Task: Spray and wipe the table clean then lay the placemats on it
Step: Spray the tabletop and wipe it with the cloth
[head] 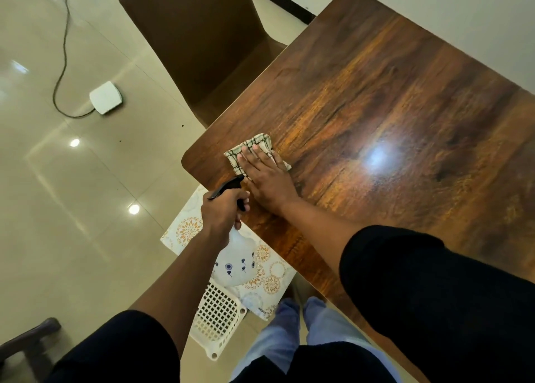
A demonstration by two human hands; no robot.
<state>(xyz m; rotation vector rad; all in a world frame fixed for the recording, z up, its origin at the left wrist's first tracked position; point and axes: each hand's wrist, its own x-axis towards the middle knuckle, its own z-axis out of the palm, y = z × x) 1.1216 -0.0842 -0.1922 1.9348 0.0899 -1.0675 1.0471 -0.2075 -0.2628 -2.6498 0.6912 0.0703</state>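
Observation:
My right hand [266,177] lies flat, fingers straight, on a checked cream cloth [254,148] and presses it onto the glossy dark wooden table [390,116] near its front left corner. My left hand [221,214] grips the neck of a white spray bottle [236,262] with blue flower marks and a black trigger head, held just off the table's near edge. Below the bottle, white placemats [269,278] with orange round patterns lie on a white lattice basket [217,319].
A brown chair [199,43] stands pushed to the table's left side. On the shiny tiled floor sits a white box [106,97] with a dark cable running back. A dark chair part [26,342] shows at bottom left. My feet stand by the table edge.

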